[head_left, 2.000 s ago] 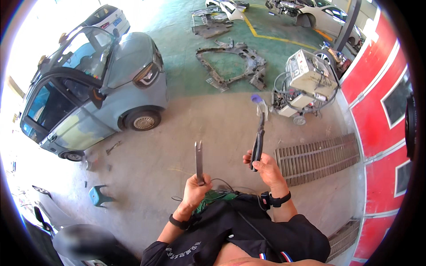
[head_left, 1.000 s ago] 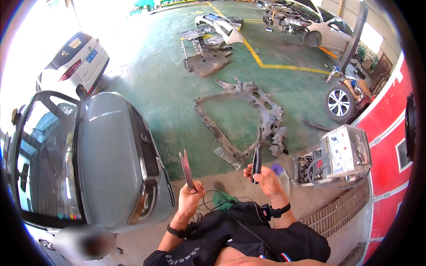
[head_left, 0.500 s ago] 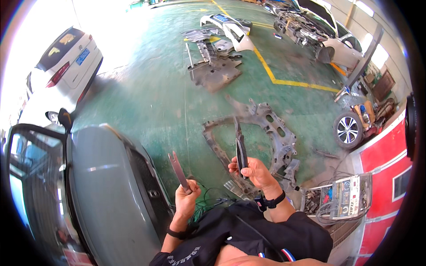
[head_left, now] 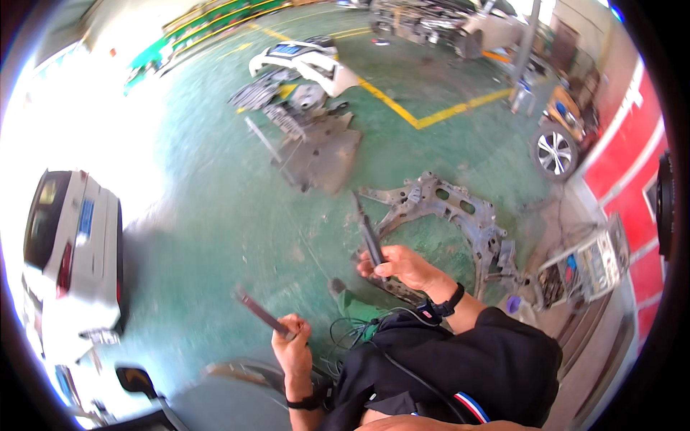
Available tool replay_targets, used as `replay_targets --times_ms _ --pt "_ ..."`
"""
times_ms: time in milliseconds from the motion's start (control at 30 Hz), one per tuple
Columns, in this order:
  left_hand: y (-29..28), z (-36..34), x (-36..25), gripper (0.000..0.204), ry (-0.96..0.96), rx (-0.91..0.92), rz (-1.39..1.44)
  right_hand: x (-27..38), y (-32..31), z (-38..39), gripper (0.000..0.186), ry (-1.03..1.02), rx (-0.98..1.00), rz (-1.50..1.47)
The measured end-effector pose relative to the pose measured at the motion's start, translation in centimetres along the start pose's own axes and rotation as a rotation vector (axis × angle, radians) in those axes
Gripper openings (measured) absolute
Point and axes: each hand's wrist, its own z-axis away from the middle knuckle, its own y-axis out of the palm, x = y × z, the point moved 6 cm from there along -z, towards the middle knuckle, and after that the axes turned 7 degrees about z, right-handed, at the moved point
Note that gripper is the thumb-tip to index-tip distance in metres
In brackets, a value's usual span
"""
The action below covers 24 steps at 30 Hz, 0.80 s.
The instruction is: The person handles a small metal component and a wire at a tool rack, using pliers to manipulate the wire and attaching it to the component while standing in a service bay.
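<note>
My left hand is closed around a flat, dark reddish-brown pry tool. The tool points up and to the left; its fork-shaped tip is blurred now but showed in the earlier view. In my right hand are long-nosed pliers with dark handles, gripped between thumb and fingers, jaws pointing away from me. Both tools are held in the air, apart from each other. Beyond the right hand a grey metal car subframe lies on the green floor, partly hidden by my arm.
A grey car hood is close at lower left, with a white car beyond. Removed undertrays and a white bumper lie ahead. At right stand a wheel and a machine. Cables hang near my legs.
The view has turned left, and the grey car has slid down toward the lower edge. The pry tool now tilts further left; the pliers lean left too. Both stay in hand.
</note>
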Motion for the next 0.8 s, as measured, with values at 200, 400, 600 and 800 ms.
replay_targets --times_ms 200,400,600,800 --pt "-3.1 -15.3 -5.4 0.035 0.033 -0.047 0.000 -0.2 1.9 -17.8 0.050 0.026 0.056 0.030" --pt "-6.6 -28.3 -11.0 0.037 0.065 -0.131 -0.045 3.9 5.9 -34.3 0.053 0.040 0.120 0.035" --pt "-11.6 -41.3 -12.3 0.034 0.050 -0.121 0.028 5.1 8.1 -48.1 0.058 0.063 0.205 0.090" --pt "-15.1 -57.9 -14.0 0.031 0.010 -0.042 0.061 5.5 8.3 -61.7 0.053 0.051 0.129 0.054"
